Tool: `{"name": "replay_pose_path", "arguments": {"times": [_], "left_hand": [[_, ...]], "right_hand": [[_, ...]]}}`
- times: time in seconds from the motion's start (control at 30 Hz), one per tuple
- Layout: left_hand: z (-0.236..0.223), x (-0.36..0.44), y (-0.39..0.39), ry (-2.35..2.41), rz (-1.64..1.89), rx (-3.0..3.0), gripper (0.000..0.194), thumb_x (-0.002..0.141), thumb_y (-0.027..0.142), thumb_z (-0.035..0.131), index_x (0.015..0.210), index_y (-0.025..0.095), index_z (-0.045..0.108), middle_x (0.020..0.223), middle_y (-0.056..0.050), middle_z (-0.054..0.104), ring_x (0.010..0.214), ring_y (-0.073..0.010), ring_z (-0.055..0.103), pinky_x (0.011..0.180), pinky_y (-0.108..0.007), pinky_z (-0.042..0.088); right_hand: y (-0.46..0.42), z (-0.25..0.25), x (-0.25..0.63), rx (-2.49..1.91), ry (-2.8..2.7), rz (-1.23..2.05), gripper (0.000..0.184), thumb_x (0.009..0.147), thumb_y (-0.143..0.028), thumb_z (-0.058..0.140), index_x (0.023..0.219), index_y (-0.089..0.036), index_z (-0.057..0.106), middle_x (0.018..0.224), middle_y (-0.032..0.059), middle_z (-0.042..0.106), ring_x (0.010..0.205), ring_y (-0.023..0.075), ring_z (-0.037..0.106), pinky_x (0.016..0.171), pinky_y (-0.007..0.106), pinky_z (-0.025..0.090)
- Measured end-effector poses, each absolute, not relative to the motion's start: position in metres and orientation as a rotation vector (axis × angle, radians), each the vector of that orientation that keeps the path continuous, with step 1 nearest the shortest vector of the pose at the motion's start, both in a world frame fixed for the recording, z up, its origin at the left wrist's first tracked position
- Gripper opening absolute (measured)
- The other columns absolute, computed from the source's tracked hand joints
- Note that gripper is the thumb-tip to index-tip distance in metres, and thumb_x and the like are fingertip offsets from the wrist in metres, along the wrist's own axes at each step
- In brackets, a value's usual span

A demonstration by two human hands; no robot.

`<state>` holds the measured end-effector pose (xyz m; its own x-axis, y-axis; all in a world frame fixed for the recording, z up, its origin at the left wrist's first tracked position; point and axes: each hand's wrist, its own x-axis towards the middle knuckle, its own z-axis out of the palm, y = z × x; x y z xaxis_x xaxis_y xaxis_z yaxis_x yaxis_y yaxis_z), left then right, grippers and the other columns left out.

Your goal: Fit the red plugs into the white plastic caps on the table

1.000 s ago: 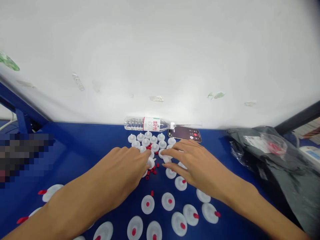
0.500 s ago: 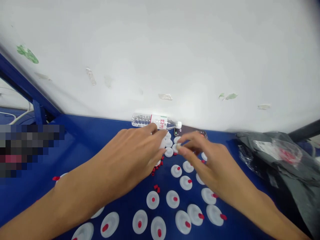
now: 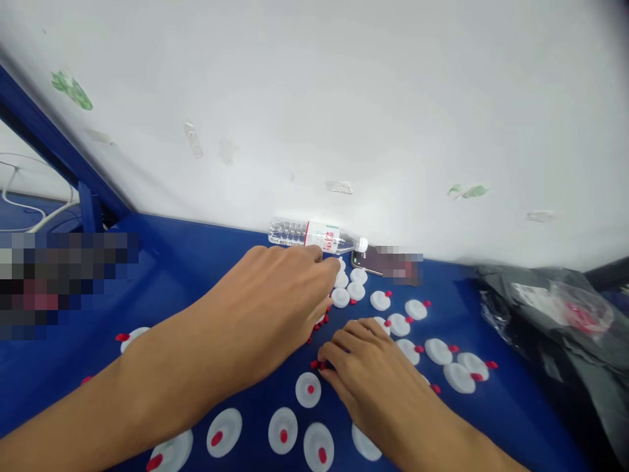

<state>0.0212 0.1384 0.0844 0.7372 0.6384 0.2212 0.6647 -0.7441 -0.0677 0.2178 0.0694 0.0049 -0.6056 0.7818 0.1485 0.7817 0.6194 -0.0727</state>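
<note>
Wall white, tape scraps on it, beyond both hands; blue tabletop under them. Gray plastic bag far right of right hand, clear wrap on top with red pieces inside. Left hand curled over white discs, tips hidden, can't tell what's held. Right hand thumb and index nearly together at loose red caps, grip unclear. Bottle beyond left hand, long axis along wall, neck right. Phone beside neck. Discs right of right hand: caps point right. Between forearms: caps face wearer.
</note>
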Motion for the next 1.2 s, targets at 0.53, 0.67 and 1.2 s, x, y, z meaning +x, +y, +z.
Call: {"name": "replay_pose_path", "arguments": {"times": [0.53, 0.67, 1.2], "left_hand": [[0.089, 0.026, 0.140, -1.440, -0.289, -2.891, 0.020, 0.093, 0.038, 0.066, 0.112, 0.034, 0.068, 0.071, 0.004, 0.073, 0.066, -0.0239, 0.068, 0.057, -0.033, 0.034], [0.095, 0.035, 0.137, -1.473, -0.431, -3.004, 0.020, 0.093, 0.037, 0.068, 0.113, 0.037, 0.069, 0.066, 0.008, 0.072, 0.061, -0.0202, 0.068, 0.064, -0.033, 0.041], [0.110, 0.056, 0.123, -1.590, -1.081, -3.130, 0.018, 0.091, 0.037, 0.075, 0.106, 0.034, 0.066, 0.091, 0.012, 0.082, 0.046, -0.0051, 0.058, 0.047, -0.020, 0.045]], "right_hand": [[0.098, 0.075, 0.261, -1.330, -1.810, 0.585, 0.010, 0.092, -0.028, 0.077, 0.102, -0.031, 0.077, 0.099, -0.0051, 0.081, 0.091, 0.0175, 0.076, 0.073, 0.026, 0.058], [0.100, 0.072, 0.256, -1.266, -1.671, 0.734, 0.007, 0.087, -0.029, 0.082, 0.094, -0.030, 0.082, 0.093, -0.0037, 0.082, 0.086, 0.0163, 0.075, 0.081, 0.027, 0.060], [0.096, 0.075, 0.255, -1.078, -1.282, 1.025, 0.018, 0.077, -0.026, 0.090, 0.083, -0.025, 0.073, 0.089, 0.0003, 0.082, 0.082, 0.0193, 0.079, 0.075, 0.031, 0.065]]}}
